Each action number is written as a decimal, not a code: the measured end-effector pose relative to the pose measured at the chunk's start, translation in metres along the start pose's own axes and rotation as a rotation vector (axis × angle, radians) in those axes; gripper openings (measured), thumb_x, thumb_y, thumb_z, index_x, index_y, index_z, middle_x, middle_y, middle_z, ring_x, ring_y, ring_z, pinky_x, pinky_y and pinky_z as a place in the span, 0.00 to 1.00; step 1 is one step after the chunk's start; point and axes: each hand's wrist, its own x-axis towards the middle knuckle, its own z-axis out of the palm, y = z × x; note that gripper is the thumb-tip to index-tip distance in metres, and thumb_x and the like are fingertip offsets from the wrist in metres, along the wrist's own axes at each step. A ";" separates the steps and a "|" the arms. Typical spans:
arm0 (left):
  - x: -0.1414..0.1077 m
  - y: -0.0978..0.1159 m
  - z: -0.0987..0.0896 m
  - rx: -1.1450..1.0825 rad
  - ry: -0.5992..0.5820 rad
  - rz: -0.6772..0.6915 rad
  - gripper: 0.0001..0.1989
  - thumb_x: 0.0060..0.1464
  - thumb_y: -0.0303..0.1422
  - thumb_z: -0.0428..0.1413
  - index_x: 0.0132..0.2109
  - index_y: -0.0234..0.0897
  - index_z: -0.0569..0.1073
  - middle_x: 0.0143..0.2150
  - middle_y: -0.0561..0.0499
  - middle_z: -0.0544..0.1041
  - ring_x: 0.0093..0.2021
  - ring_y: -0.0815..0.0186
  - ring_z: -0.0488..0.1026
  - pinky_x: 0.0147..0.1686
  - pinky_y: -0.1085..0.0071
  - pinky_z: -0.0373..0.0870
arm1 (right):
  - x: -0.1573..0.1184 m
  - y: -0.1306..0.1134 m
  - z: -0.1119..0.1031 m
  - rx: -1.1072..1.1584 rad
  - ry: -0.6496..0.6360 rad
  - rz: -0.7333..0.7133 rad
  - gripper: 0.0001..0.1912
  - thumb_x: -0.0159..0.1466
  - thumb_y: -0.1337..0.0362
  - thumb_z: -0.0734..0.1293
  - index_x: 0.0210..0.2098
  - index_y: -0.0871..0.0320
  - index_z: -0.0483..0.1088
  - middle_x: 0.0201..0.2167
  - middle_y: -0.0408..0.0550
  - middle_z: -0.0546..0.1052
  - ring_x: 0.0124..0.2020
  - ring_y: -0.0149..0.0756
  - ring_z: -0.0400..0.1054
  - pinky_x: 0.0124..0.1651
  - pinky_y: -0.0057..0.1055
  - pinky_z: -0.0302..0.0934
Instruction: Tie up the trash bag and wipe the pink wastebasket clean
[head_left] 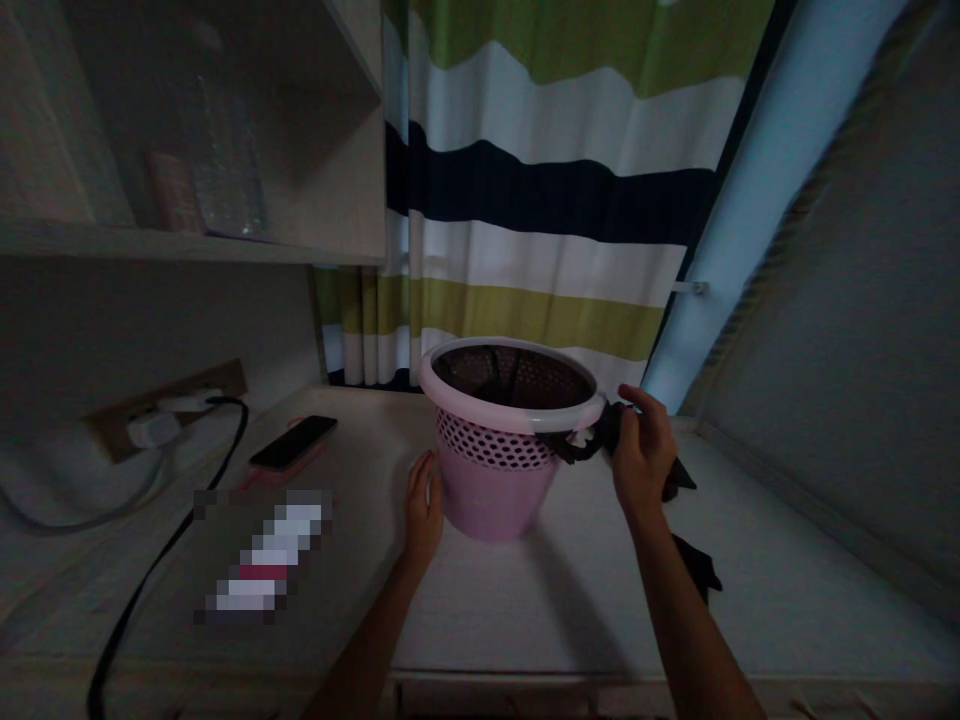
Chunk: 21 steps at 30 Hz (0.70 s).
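A pink basket with a perforated band and a pale rim stands upright on the light desk. Black bag-like material hangs at its right rim. My right hand grips this material beside the rim, with the index finger raised. Against the lower left side of the basket rests my left hand, its fingers pointing up and nothing visible in it. Dark brown lining or shadow shows inside the basket; its contents cannot be made out.
A black phone lies at the left, near a pixelated item and a black cable. A power strip is by the left wall. Black pieces lie right, and a striped curtain hangs behind.
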 end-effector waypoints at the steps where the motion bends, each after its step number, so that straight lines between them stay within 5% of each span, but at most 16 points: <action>1: 0.003 0.006 -0.001 -0.002 0.012 0.030 0.19 0.57 0.36 0.45 0.53 0.37 0.67 0.55 0.41 0.65 0.57 0.61 0.60 0.57 0.56 0.54 | 0.010 -0.013 0.001 -0.009 -0.120 -0.050 0.13 0.62 0.63 0.56 0.44 0.57 0.67 0.43 0.50 0.71 0.46 0.37 0.65 0.50 0.39 0.58; 5: 0.019 0.038 -0.002 -0.022 0.062 0.168 0.18 0.57 0.33 0.44 0.53 0.38 0.66 0.54 0.42 0.65 0.56 0.62 0.61 0.56 0.59 0.56 | 0.038 -0.062 0.016 -0.053 -0.564 -0.269 0.13 0.63 0.63 0.56 0.42 0.56 0.69 0.42 0.49 0.73 0.46 0.37 0.66 0.50 0.38 0.59; 10: 0.034 0.079 0.000 -0.045 0.172 0.208 0.13 0.57 0.31 0.45 0.48 0.38 0.69 0.46 0.44 0.68 0.49 0.64 0.65 0.51 0.62 0.61 | 0.043 -0.099 0.049 -0.216 -1.060 -0.454 0.23 0.64 0.55 0.56 0.53 0.61 0.62 0.52 0.54 0.68 0.53 0.41 0.62 0.54 0.39 0.55; 15: 0.040 0.101 -0.001 -0.095 0.194 0.212 0.12 0.56 0.32 0.46 0.46 0.38 0.69 0.45 0.45 0.69 0.48 0.64 0.65 0.49 0.63 0.62 | 0.039 -0.108 0.071 -0.420 -1.194 -0.512 0.30 0.63 0.48 0.54 0.55 0.64 0.60 0.49 0.60 0.70 0.49 0.47 0.66 0.46 0.39 0.60; 21: 0.041 0.120 -0.001 -0.160 0.183 0.129 0.12 0.55 0.34 0.47 0.45 0.39 0.69 0.44 0.46 0.68 0.48 0.63 0.65 0.50 0.63 0.61 | 0.044 -0.111 0.076 -0.440 -1.294 -0.499 0.23 0.63 0.49 0.55 0.40 0.59 0.71 0.33 0.52 0.76 0.36 0.40 0.70 0.34 0.30 0.57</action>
